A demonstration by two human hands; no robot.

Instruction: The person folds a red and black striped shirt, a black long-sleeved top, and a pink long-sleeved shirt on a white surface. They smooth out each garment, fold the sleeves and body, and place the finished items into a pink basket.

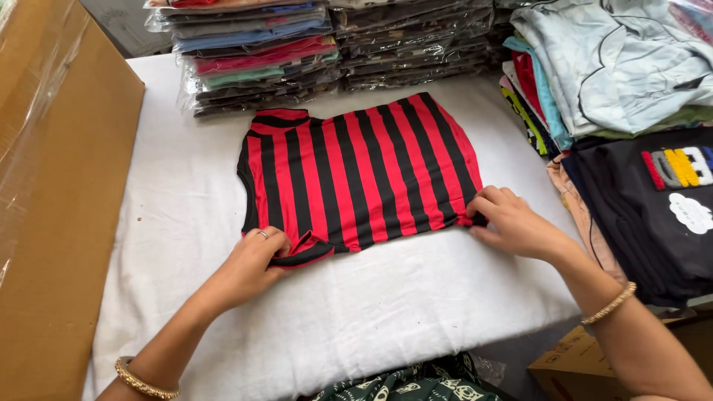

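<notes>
On the white cloth-covered table (371,319), a red-and-black striped shirt (356,174) lies flat, partly folded, collar end toward the left. Left hand (256,260) has fingers curled shut, pinching the shirt's near-left corner where the sleeve edge folds under; right hand (509,219) has fingers bent, gripping the near-right hem corner. Stacks of bagged garments (297,52) sit just beyond the shirt, loose shirt piles (624,82) to the right, a cardboard box (52,223) against the table's left edge.
</notes>
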